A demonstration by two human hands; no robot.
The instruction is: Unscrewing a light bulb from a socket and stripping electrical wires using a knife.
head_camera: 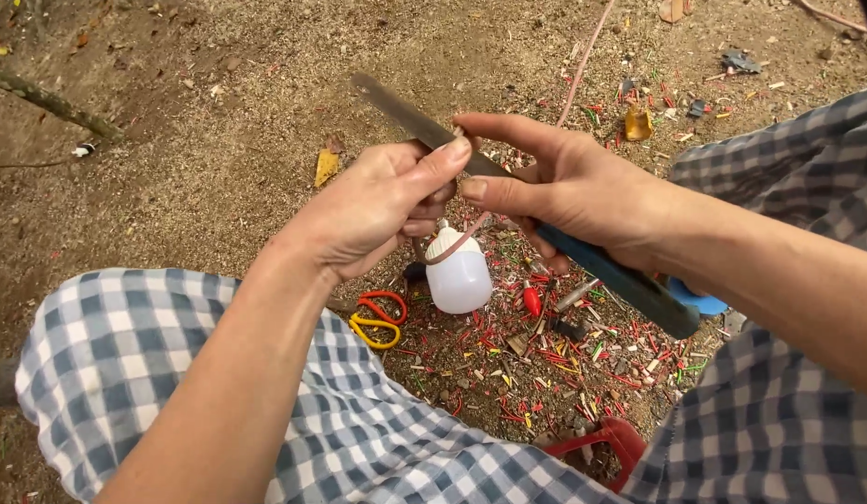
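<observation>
Counted: two hands, left (377, 205) and right (569, 187); one long knife (424, 126) with dark handle; one white plastic bottle (459, 275); one pair of scissors (377, 317), red and yellow handles; one stick (50, 101); wire scraps (555, 359) too many to number

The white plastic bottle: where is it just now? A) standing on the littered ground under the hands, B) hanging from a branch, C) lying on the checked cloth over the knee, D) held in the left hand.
A: the white plastic bottle stands on the ground among coloured scraps, below both hands, which hold a long blade.
</observation>
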